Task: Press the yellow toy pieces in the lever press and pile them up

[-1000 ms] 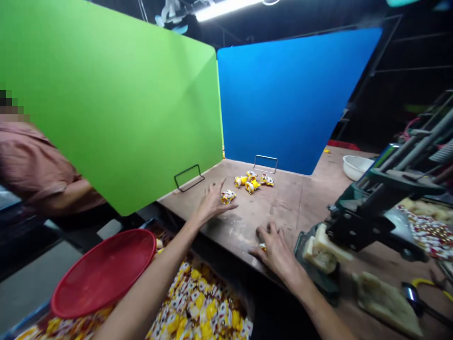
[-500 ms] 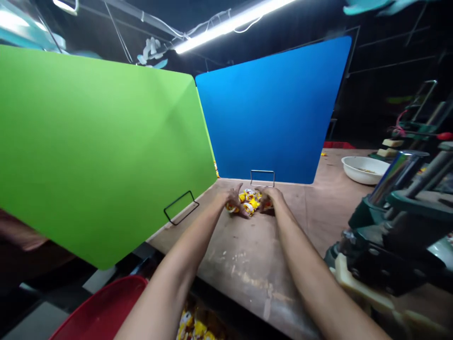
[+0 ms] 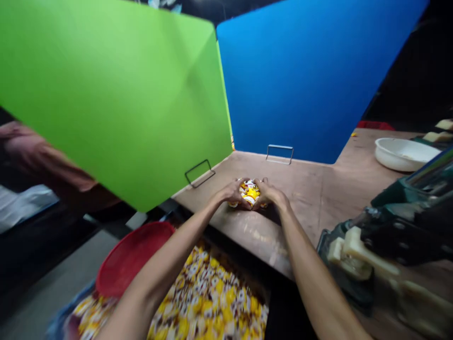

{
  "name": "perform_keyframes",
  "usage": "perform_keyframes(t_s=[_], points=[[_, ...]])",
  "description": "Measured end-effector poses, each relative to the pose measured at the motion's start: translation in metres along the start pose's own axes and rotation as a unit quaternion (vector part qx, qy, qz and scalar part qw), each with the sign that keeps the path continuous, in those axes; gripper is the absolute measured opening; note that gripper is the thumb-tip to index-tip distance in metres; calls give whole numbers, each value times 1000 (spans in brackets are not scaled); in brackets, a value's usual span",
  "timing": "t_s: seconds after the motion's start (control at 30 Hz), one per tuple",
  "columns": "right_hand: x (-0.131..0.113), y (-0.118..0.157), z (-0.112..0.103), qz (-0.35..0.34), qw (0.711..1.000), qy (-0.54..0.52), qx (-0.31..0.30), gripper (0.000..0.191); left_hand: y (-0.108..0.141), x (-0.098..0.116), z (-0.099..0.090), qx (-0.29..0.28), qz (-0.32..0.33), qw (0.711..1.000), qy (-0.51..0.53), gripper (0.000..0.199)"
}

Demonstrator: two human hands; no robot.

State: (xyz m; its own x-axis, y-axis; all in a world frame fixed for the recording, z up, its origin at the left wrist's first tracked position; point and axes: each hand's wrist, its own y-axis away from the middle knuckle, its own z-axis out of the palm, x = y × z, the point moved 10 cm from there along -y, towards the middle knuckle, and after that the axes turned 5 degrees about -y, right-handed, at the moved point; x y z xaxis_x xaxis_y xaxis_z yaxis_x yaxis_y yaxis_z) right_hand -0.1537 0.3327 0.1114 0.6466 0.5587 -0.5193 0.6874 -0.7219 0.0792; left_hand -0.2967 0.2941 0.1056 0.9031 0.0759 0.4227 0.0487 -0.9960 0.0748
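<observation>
Head view: I am reaching forward over the wooden bench (image 3: 307,203) with both arms, and my hands come together on its surface, a little way in from the far edge. My left hand (image 3: 230,194) and my right hand (image 3: 272,194) are both curled inward and closed around a tight bunch of yellow-and-white wrapped packets (image 3: 249,192), cupping it from either side. The packets sit between my palms, with their yellow and white wrappers showing through the gap, and the bunch rests on the bench.

Beyond my hands, a green screen (image 3: 116,94) and a blue screen (image 3: 311,80) stand at an angle along the far side of the bench, each propped on a thin wire stand (image 3: 200,173). A white bowl (image 3: 405,154) sits on the bench to the right, and a dark green metal machine (image 3: 403,226) fills the lower right corner, with pale blocks (image 3: 357,252) beside its base.

Below the near edge of the bench, under my left forearm, lies a large heap of similar wrapped packets (image 3: 208,302), with a red round lid (image 3: 132,259) resting against it. Off to the left, behind the green screen, a blurred pinkish sleeve (image 3: 46,160) belongs to someone else nearby.
</observation>
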Motion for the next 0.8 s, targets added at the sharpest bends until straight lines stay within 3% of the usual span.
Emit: perform_keyframes(t_s=[0.13,0.2,0.3,0.37,0.47,0.5,0.57,0.63,0.7,0.8], points=[[-67,108,48,-98,995,-2,-19,105,157,3,11,76,-15,993,92,139],[-95,164,75,-160,987,-12,-15,100,242,5,27,97,-42,988,114,139],[-108,228,157,-191,976,-40,-99,104,350,-8,87,94,-124,979,134,138],[-102,250,230,-179,964,-71,-184,112,393,-33,148,69,-192,968,147,140],[-84,250,321,-162,952,-90,-244,117,406,-74,233,4,-240,960,144,133],[-76,246,341,-158,952,-89,-247,116,403,-88,251,-10,-257,957,131,131],[-56,238,363,-148,956,-93,-236,112,398,-115,268,-16,-299,949,101,136],[-30,239,364,-140,962,-105,-212,105,401,-136,267,-2,-343,936,74,145],[-4,248,353,-137,966,-123,-181,99,411,-147,263,12,-374,926,48,148],[25,269,332,-144,970,-139,-139,87,422,-144,266,67,-363,929,9,125]])
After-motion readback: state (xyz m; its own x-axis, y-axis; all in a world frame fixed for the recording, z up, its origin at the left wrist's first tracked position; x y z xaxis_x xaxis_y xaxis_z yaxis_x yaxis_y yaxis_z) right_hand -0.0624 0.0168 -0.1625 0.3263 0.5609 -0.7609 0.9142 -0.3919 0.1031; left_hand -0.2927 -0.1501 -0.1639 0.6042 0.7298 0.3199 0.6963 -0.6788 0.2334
